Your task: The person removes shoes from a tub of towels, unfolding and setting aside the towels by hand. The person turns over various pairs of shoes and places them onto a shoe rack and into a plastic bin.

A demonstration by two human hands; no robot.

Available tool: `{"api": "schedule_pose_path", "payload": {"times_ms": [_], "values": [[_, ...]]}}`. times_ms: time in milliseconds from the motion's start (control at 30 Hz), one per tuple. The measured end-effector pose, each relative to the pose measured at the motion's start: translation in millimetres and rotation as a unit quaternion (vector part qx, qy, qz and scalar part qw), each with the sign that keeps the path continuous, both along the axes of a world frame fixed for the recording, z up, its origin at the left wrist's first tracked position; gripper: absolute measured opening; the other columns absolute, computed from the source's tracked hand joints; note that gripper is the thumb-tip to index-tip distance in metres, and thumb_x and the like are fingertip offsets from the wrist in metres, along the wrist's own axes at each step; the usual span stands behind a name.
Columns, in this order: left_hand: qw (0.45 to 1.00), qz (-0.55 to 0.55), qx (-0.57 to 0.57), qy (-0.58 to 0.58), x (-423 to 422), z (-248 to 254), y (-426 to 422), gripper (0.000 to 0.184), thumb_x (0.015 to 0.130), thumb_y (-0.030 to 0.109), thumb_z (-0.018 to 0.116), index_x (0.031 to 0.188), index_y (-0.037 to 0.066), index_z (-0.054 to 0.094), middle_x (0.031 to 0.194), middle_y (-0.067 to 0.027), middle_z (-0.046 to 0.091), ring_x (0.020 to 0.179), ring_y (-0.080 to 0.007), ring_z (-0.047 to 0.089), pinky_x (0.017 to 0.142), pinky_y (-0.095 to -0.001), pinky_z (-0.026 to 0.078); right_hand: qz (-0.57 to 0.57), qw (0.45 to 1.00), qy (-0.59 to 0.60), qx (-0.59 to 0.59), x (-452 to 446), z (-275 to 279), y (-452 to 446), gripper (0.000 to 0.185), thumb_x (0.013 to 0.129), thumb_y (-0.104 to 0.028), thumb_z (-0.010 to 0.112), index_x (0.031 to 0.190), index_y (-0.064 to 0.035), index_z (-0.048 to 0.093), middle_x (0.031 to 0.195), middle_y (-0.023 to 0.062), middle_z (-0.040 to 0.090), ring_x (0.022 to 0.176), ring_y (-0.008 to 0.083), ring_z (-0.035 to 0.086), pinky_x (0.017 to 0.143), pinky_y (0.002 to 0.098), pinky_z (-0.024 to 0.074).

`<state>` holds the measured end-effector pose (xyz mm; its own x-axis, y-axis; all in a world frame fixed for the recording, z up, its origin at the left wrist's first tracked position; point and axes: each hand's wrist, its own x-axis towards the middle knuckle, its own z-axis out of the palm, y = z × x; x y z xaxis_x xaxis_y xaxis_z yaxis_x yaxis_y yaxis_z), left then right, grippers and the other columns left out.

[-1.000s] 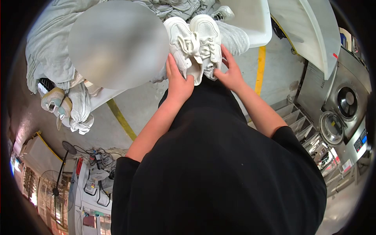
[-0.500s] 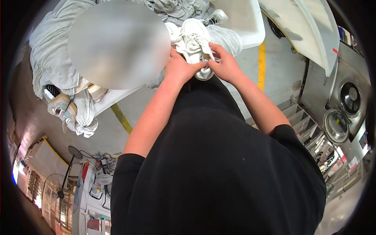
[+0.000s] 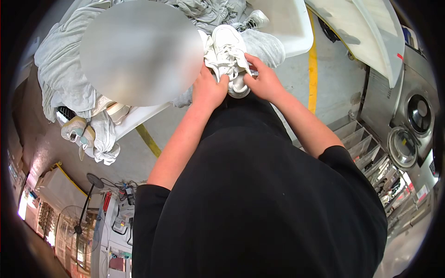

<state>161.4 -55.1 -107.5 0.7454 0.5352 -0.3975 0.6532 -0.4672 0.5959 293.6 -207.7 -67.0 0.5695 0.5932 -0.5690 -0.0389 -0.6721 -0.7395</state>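
Note:
A white lace-up shoe (image 3: 228, 44) lies between my hands, toe pointing away from me and heel close to my body. My left hand (image 3: 209, 88) is closed on the left side of the white shoes, its thumb near the opening. On the right side, my right hand (image 3: 264, 81) grips the shoe by its collar. Part of a second white shoe (image 3: 211, 55) shows at the left, mostly hidden behind the first shoe and a grey blurred disc. Grey cloth (image 3: 264, 46) lies just beyond my right hand.
A white bin (image 3: 303, 39) holds grey cloths (image 3: 65, 65) and more shoes (image 3: 74, 129) at its left end. At the right are a machine with a round door (image 3: 402, 147) and metal racks (image 3: 359, 143). A fan (image 3: 78, 229) stands lower left.
The two shoes were side by side; now one lies largely over the other. Both hands have shifted slightly left, and my left thumb has drawn back from the shoe's opening since half a second ago.

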Motion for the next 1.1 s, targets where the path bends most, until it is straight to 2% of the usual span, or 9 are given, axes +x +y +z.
{"api": "schedule_pose_path", "payload": {"times_ms": [200,400,500,733,800,900,933,1033,1100], "values": [[0.997,0.016,-0.052,0.063,9,21,1,0.123,0.073,0.042,0.08,0.154,-0.013,0.005,0.158,-0.0409,-0.007,0.15,-0.0526,-0.001,0.123,-0.0507,0.014,0.034,0.995,-0.088,-0.016,-11,0,1,0.065,0.086,-0.017,0.064,0.147,-0.0043,0.045,0.136,0.0216,0.059,0.105,0.0316,0.067,0.09,0.0366,0.0537],[0.992,-0.002,-0.125,-0.006,-14,16,18,0.126,0.069,0.037,0.083,0.156,-0.008,0.003,0.16,-0.0366,-0.008,0.152,-0.0496,-0.001,0.123,-0.0487,0.015,-0.003,0.998,-0.022,0.062,-12,-1,-10,0.066,0.086,-0.012,0.062,0.149,-0.0076,0.043,0.144,0.0213,0.053,0.119,0.0363,0.061,0.095,0.0388,0.0533],[0.996,-0.028,-0.077,-0.038,-23,15,8,0.127,0.068,0.032,0.083,0.156,-0.006,-0.001,0.16,-0.0367,-0.009,0.151,-0.0508,-0.001,0.123,-0.0503,0.016,0.042,0.986,-0.127,0.096,-19,-12,-21,0.066,0.086,-0.01,0.062,0.149,-0.0084,0.043,0.147,0.0213,0.05,0.128,0.0358,0.056,0.099,0.0382,0.0518],[0.99,-0.077,-0.022,-0.113,-48,6,-1,0.123,0.071,0.024,0.082,0.159,0.004,-0.002,0.161,-0.0347,-0.009,0.151,-0.0527,0.001,0.121,-0.0554,0.017,0.046,0.975,-0.184,0.118,-12,-36,-37,0.064,0.086,-0.005,0.059,0.148,-0.0073,0.044,0.147,0.0213,0.051,0.132,0.0345,0.054,0.104,0.0383,0.0491],[0.988,-0.061,-0.045,-0.132,-50,9,1,0.117,0.074,0.024,0.08,0.16,0.005,0.002,0.162,-0.0334,-0.006,0.151,-0.0505,0.004,0.122,-0.0534,0.018,0.035,0.973,-0.194,0.118,-7,-35,-35,0.059,0.087,-0.003,0.056,0.146,-0.0058,0.047,0.142,0.0204,0.056,0.129,0.0308,0.057,0.103,0.0367,0.0487],[0.987,-0.022,-0.076,-0.136,-49,0,4,0.106,0.079,0.019,0.076,0.159,0.003,0.009,0.163,-0.0309,0.004,0.152,-0.045,0.014,0.121,-0.0493,0.022,-0.138,0.985,0.015,0.106,-14,-28,-24,0.052,0.089,-0.001,0.052,0.141,-0.0033,0.053,0.132,0.0189,0.064,0.122,0.0249,0.062,0.102,0.0334,0.0476],[0.987,-0.006,-0.083,-0.135,-47,-5,7,0.102,0.08,0.017,0.075,0.159,0.001,0.012,0.163,-0.03,0.009,0.151,-0.0429,0.019,0.121,-0.0478,0.024,-0.184,0.976,0.007,0.117,-18,-24,-15,0.048,0.09,-0.001,0.05,0.138,-0.0018,0.057,0.125,0.0184,0.067,0.118,0.0212,0.063,0.101,0.0313,0.0469],[0.925,0.201,-0.254,-0.2,-39,3,1,0.088,0.082,0.007,0.068,0.155,-0.004,0.021,0.158,-0.0259,0.023,0.148,-0.036,0.032,0.119,-0.0434,0.032,-0.168,0.976,-0.05,0.13,-25,-25,-7,0.049,0.09,-0.001,0.051,0.139,-0.0015,0.055,0.127,0.02,0.066,0.119,0.0239,0.063,0.101,0.0322,0.047],[0.926,0.236,-0.24,-0.173,-35,14,-4,0.078,0.083,-0.001,0.061,0.152,-0.008,0.026,0.154,-0.0231,0.031,0.144,-0.0327,0.037,0.115,-0.0417,0.04,-0.132,0.982,-0.07,0.112,-28,-29,-4,0.05,0.091,-0.004,0.054,0.141,-0.001,0.053,0.136,0.0225,0.059,0.126,0.0296,0.058,0.105,0.0354,0.0452]]}}
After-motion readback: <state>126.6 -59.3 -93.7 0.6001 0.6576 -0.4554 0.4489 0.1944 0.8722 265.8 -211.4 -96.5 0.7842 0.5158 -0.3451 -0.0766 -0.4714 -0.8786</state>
